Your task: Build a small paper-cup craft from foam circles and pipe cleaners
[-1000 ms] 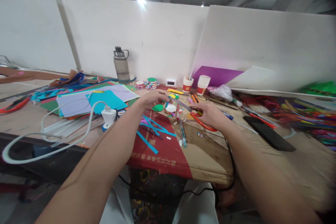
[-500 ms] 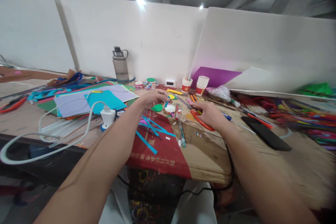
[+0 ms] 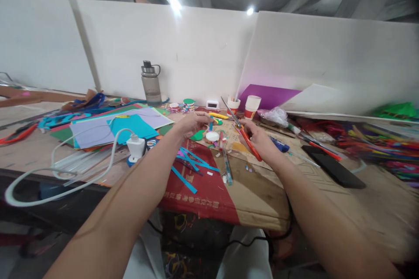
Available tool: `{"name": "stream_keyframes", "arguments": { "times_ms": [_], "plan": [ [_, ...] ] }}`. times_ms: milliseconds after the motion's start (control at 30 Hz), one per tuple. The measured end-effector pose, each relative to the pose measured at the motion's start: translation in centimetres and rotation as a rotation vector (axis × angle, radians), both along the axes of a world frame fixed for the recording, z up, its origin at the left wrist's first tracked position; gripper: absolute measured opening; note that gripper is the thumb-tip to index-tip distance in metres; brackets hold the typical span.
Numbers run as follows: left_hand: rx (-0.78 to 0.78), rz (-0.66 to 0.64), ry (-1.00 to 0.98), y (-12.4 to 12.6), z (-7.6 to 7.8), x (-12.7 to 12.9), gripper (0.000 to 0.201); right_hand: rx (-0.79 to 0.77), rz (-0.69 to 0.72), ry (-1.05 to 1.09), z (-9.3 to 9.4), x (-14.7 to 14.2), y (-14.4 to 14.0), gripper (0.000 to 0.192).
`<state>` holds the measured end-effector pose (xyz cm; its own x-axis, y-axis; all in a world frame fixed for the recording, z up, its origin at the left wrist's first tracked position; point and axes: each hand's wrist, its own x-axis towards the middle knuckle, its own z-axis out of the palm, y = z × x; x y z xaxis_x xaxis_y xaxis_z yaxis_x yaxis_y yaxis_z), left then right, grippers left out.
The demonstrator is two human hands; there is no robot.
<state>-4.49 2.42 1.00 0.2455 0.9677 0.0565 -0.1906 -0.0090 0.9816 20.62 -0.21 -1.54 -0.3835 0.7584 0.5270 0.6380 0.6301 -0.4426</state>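
Note:
My right hand (image 3: 257,136) is closed round the orange-red handles of a pair of scissors (image 3: 250,141), whose blades point up and to the left. My left hand (image 3: 195,124) pinches a short blue paper strip (image 3: 211,124) at its fingertips. Just below the strip lies a white round disc (image 3: 212,137), with a green paper piece (image 3: 197,135) to its left. Several long blue paper strips (image 3: 196,163) lie crossed on the red part of the cardboard (image 3: 203,192). Beside them is a clear pen (image 3: 227,168).
Coloured paper sheets (image 3: 94,130) and a white charger plug (image 3: 135,146) lie to the left. A water bottle (image 3: 151,85), a small clock (image 3: 212,104) and paper cups (image 3: 252,107) stand at the back. On the right are a black phone (image 3: 332,166) and pipe cleaners (image 3: 389,148).
The scissors have been lifted off the cardboard by my right hand, and their blades now point upward. My left hand has shifted slightly to the right with the blue strip.

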Motion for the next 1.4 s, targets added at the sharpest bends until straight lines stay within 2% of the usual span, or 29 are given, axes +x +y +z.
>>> {"name": "stream_keyframes", "arguments": {
  "times_ms": [167,300,500,633,767,1000,1267,1400],
  "plan": [
    [-0.082,0.055,-0.192,0.2,0.0,0.4,0.015,-0.022,-0.028,-0.007,-0.2,-0.2,-0.3,0.039],
    [-0.17,0.165,-0.379,0.3,0.1,1.0,0.013,-0.065,-0.029,-0.006,-1.0,-0.8,-0.2,0.031],
    [-0.145,0.32,-0.567,-0.6,0.0,3.1,0.017,-0.208,0.106,0.369,-2.0,-2.5,-0.5,0.038],
    [-0.109,0.243,-0.561,-1.6,-0.6,4.9,0.018,-0.229,0.133,0.637,-1.4,-3.3,-1.5,0.048],
    [-0.074,0.134,-0.529,-2.8,-1.1,6.2,0.033,-0.211,0.14,0.757,-0.9,-3.6,-1.9,0.056],
    [-0.082,0.119,-0.447,-3.9,-1.1,7.3,0.04,-0.103,0.152,0.788,-1.2,-3.8,-1.2,0.057],
    [-0.091,0.125,-0.432,-4.0,-1.6,7.7,0.035,-0.126,0.139,0.788,-0.8,-4.4,-1.5,0.046],
    [-0.068,0.093,-0.419,-3.8,-1.9,7.8,0.038,-0.137,0.147,0.768,-0.9,-4.1,-1.4,0.048]
  ]
}}
